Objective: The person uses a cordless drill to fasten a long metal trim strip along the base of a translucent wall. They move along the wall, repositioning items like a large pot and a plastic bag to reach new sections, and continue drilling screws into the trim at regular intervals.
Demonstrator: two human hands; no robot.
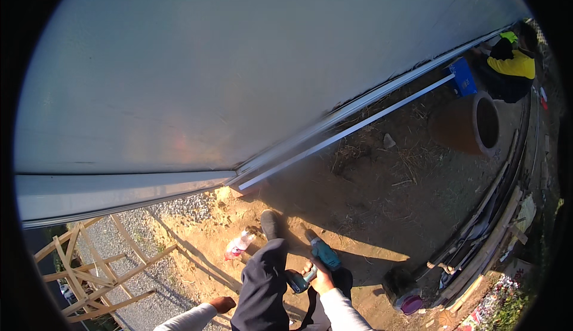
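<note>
My right hand [321, 277] is closed round the handle of a teal cordless drill [325, 254], in front of my right leg. The drill's dark nose points away from me, and its battery end sticks out to the left of the hand. My left hand [222, 304] hangs beside my left thigh, in shade; its fingers do not show apart, and it touches nothing that I can make out. A clear plastic bottle with a red label [239, 245] lies on the ground left of my left shoe [270, 223].
A large pale panel wall [179, 80] rises ahead, with a long white strip [352, 129] along its foot. On the right are a brown clay pot [456, 125], a blue box [462, 77], a crouching person in yellow and black [513, 65] and stacked planks [483, 265]. A wooden frame [98, 277] stands left.
</note>
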